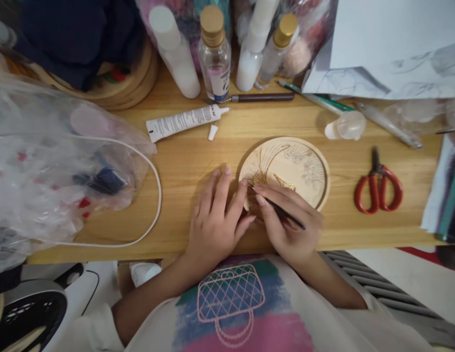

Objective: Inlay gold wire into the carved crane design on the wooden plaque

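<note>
A round, shallow wooden plate [299, 168] lies on the table, its face marked with fine drawn lines of feathers and curls. Gold wire [282, 182] follows some of those lines at its middle and left. My right hand [293, 227] rests over the lower edge of the plate, fingers closed on a slim black tweezers-like tool [286, 215]; its tip is near the left part of the drawing. My left hand [218, 212] lies flat with fingers spread, the index fingertip touching the plate's left rim.
Red-handled cutters [377, 188] lie to the right. Behind the plate are an uncapped glue tube [185, 122], its white cap [213, 132], a dark-handled tool [264, 98] and several bottles [215, 63]. A plastic bag [102, 181] and white cable [159, 195] occupy the left; papers [392, 39] lie back right.
</note>
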A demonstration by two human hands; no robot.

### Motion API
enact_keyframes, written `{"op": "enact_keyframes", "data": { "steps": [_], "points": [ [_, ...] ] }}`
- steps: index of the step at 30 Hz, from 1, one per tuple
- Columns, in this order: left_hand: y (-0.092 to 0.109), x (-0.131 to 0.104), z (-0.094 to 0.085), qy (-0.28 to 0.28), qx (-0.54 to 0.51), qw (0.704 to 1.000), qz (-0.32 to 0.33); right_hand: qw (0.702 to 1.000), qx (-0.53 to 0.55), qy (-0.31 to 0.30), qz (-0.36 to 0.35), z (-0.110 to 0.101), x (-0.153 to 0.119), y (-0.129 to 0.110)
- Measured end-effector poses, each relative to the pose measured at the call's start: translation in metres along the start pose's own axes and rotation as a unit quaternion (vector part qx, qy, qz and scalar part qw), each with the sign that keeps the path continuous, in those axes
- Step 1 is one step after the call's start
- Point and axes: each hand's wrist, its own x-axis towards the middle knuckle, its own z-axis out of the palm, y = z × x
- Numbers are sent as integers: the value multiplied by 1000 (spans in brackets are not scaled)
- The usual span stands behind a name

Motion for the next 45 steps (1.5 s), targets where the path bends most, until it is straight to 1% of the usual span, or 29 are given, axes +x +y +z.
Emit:
{"op": "enact_keyframes", "data": {
  "steps": [6,9,13,18,21,25,28,30,32,34,37,40,42,44,45],
  "points": [
    [-1,0,0,-3,-12,1000,2,1000,-4,5,-2,-5,1,-2],
    [-3,-1,-2,-16,-37,999,-4,1000,-10,15,5,-7,0,-2],
    [-6,-2,-6,-30,-96,995,-19,999,-2,38,18,-9,-2,-1],
    [-9,-2,-7,-21,-147,988,-36,996,0,79,36,-15,-5,2],
    [-9,-2,-7,-19,-143,989,-30,991,0,123,59,-22,-8,8],
    [-9,-2,-7,-34,-134,990,-9,977,43,182,101,-32,-11,21],
    [-10,-3,-6,-35,-123,992,6,971,76,193,117,-37,-13,32],
    [-10,-5,-5,-29,-114,993,19,970,93,192,112,-40,-13,38],
    [-10,-6,-5,-20,-108,993,30,971,107,182,109,-43,-14,43],
    [-9,-8,-6,-14,-113,993,36,972,118,165,122,-47,-18,43],
    [-7,-7,-8,-19,-135,991,16,969,142,123,162,-53,-31,33],
    [-6,-1,-10,-12,-149,988,-27,963,184,32,192,-56,-48,16],
    [-5,5,-10,-3,-150,988,-45,948,240,-49,205,-57,-56,6],
    [-6,14,-10,-13,-146,988,-45,929,291,-102,202,-60,-57,0],
    [-6,18,-10,-27,-144,989,-36,925,305,-116,195,-63,-54,-2]
  ]
}}
